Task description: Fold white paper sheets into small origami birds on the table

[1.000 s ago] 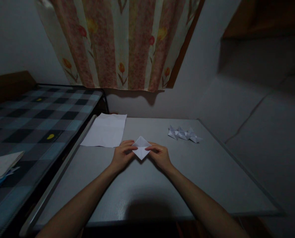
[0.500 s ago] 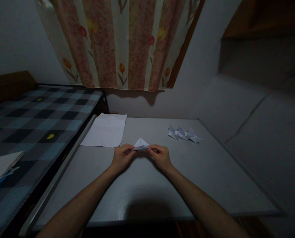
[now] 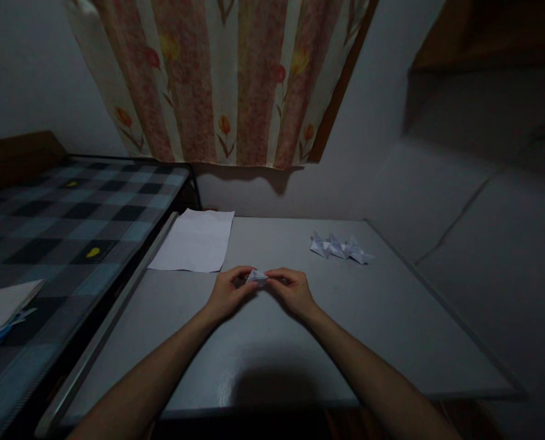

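My left hand (image 3: 226, 291) and my right hand (image 3: 291, 290) meet over the middle of a grey table (image 3: 272, 342). Both pinch a small folded piece of white paper (image 3: 256, 277) between fingertips and thumbs. The paper is pressed together, and only a small crumpled edge shows between the fingers. Both forearms reach in from the near edge of the table.
A flat white sheet of paper (image 3: 195, 241) lies at the table's far left corner. Several small folded paper shapes (image 3: 341, 248) sit in a row at the far right. A bed with a checked cover (image 3: 56, 226) adjoins the table on the left, with papers (image 3: 3, 308) lying on it. A floral curtain (image 3: 226, 79) hangs behind.
The paper was a flat diamond held at its side corners. My hands have pushed together and collapsed it into a small folded bundle between my fingers.
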A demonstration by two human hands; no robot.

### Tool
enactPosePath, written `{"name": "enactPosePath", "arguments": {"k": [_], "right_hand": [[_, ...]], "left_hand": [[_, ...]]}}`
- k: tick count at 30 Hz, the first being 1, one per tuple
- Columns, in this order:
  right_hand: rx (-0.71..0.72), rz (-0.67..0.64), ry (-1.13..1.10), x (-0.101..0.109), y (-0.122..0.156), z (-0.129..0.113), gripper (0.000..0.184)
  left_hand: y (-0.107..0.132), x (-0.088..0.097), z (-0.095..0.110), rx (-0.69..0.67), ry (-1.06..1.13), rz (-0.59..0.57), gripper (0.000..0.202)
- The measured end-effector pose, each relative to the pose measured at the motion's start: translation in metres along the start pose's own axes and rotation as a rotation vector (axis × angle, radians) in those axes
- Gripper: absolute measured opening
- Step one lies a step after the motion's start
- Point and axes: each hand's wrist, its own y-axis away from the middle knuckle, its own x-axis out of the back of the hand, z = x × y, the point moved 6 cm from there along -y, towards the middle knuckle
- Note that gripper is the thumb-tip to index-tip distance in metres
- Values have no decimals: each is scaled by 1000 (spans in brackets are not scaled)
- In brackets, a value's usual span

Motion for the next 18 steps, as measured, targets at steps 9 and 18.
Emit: {"name": "enactPosePath", "arguments": {"k": [9,18], "right_hand": [[-113,-60,0,-11,4,3,21],[-148,-84,65,-13,4,-2,10]], "left_hand": [[-1,2,5,-13,16,19,15],[0,0,2,-37,-23,24,12]]}}
